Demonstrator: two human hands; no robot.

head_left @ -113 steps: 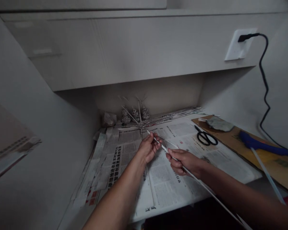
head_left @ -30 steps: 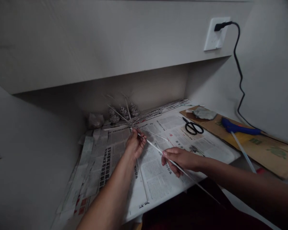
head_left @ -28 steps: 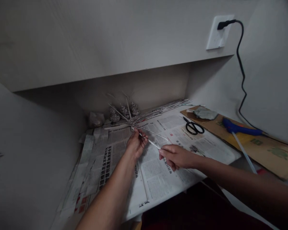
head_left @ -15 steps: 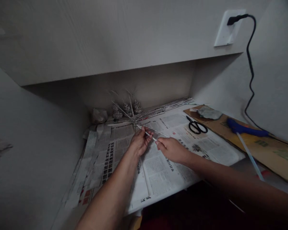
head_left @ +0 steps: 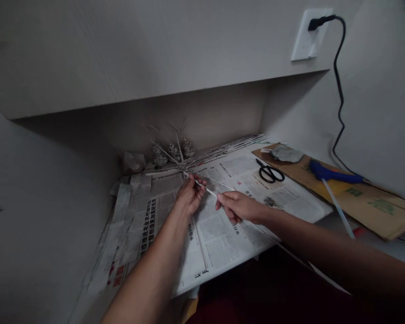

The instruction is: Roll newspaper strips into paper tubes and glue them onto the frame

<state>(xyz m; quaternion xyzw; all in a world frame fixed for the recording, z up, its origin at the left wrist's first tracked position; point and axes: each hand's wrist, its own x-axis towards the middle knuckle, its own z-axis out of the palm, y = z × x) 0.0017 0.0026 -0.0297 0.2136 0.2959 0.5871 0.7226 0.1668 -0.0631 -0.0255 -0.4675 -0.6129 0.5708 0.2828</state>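
Slanting far-left to near-right, a pale stick (head_left: 210, 191) is pinched by the left hand (head_left: 189, 196) and right hand (head_left: 240, 207).

the scene is dim and grey, with muted colours and a light source out of view. the newspaper (head_left: 219, 245) is paler towards the right and duller on the left. beneath the overhanging panel (head_left: 175, 49), the recess (head_left: 232, 105) sinks into soft shadow, deepest at its left end, and the space below the table edge is nearly black. the white socket plate (head_left: 312, 36) is among the brightest spots, without harsh glare. the left hand (head_left: 191, 193), right hand (head_left: 238, 207) and thin pale rod (head_left: 209, 192) look slightly soft; large headlines stand out while small print smears. wide-angle stretching lengthens the forearms, the left edge is blurry, and the top right corner darkens.
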